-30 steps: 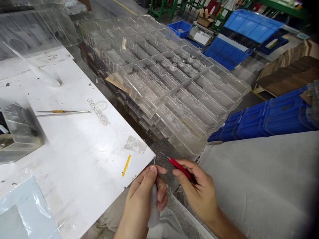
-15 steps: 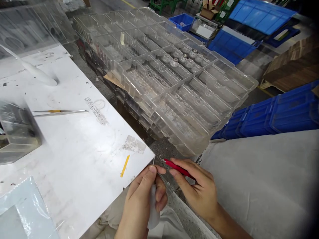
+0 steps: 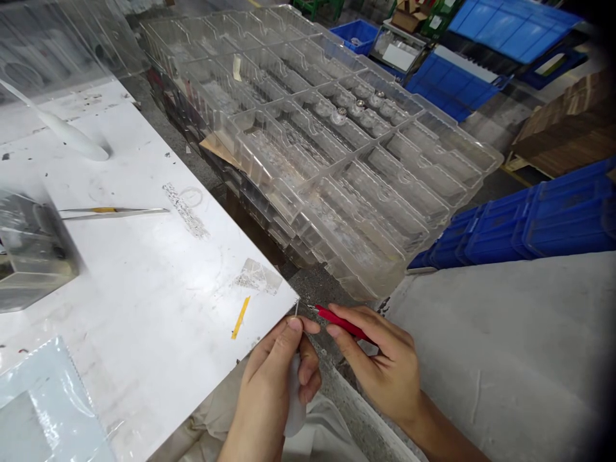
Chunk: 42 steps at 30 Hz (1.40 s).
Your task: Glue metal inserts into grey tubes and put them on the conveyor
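Note:
My left hand [image 3: 275, 362] is closed around a white plastic piece [image 3: 295, 414] with a rounded lower end. Its thin stem stands up past my thumb and index finger, close to the table corner. My right hand [image 3: 387, 366] grips a red-handled tool [image 3: 344, 322] between thumb and fingers. The tool's narrow metal tip points left at the stem, and whether the two touch I cannot tell. Lying on the white table [image 3: 158, 308] is a similar white piece [image 3: 72, 136] with a long thin stem.
Tweezers [image 3: 115, 211], a yellow strip [image 3: 240, 317], a clear plastic box [image 3: 41, 276] and a plastic bag [image 3: 52, 385] lie on the table. Beyond its edge are stacked clear compartment trays [image 3: 353, 153]. Blue crates [image 3: 529, 215] and a grey surface [image 3: 505, 346] stand at right.
The view has shifted slightly, so the table and trays sit a little differently in the picture. Both hands keep nearly the same pose and hold.

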### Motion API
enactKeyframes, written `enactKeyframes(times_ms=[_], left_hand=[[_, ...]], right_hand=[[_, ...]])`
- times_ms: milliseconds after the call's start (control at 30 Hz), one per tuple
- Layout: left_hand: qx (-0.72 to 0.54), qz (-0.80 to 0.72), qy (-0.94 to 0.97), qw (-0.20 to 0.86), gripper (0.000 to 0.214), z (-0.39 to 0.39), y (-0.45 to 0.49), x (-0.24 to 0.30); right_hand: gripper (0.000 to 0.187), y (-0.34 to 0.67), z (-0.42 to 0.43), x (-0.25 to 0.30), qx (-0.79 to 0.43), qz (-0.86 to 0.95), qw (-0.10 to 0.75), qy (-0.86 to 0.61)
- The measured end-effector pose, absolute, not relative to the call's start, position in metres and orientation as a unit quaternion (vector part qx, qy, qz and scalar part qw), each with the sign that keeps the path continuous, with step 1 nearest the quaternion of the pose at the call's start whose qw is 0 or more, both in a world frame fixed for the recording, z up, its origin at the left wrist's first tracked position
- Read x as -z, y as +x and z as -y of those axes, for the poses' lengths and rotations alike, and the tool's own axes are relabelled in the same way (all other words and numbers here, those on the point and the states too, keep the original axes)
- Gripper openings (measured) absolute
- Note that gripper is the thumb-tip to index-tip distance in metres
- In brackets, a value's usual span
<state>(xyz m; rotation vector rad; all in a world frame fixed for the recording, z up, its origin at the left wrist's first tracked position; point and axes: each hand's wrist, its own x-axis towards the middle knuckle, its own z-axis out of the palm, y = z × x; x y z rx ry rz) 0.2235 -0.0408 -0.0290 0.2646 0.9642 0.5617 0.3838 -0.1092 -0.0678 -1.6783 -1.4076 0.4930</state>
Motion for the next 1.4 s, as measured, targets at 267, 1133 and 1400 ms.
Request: enactKeyframes(times_ms=[267,1133,1400], left_hand=[[-0.264,-0.455,0.132,0.84,0.039,0.043,0.224,0.03],[-0.265,-0.458,0.198,0.825,0.05,0.068,0.177,0.018],[-0.295,-0.466,0.195,0.811,0.051,0.072,0.16,0.013]], right_hand=[[0.039,0.384,0.106,0.066,-0.189,0.576,0.438,-0.663],[0.041,0.375,0.118,0.061,-0.386,0.282,0.463,-0.747],[0.053,0.36,0.115,0.048,-0.484,0.229,0.474,-0.699]])
